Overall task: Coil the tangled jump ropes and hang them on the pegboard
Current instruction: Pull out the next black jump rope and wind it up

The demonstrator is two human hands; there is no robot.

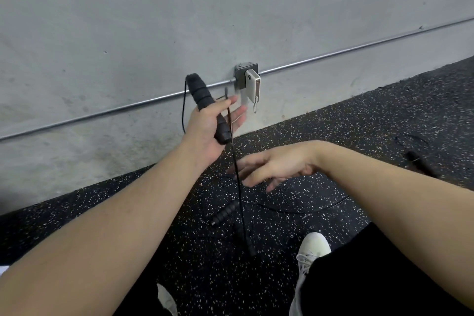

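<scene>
Left hand (pixel 207 123) grips the ribbed black foam handle (pixel 205 102); right hand (pixel 269 167) spread, empty. Thin black cord (pixel 237 174) looks limp, light; gather near handle.

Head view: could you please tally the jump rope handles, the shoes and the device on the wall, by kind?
Black ribbed foam jump rope handles: 4, one in the left hand, three down at the speckled rubber floor
White lace-up shoes: 2
White rectangular power pack on the grey metal wall box: 1
Total: 7
</scene>
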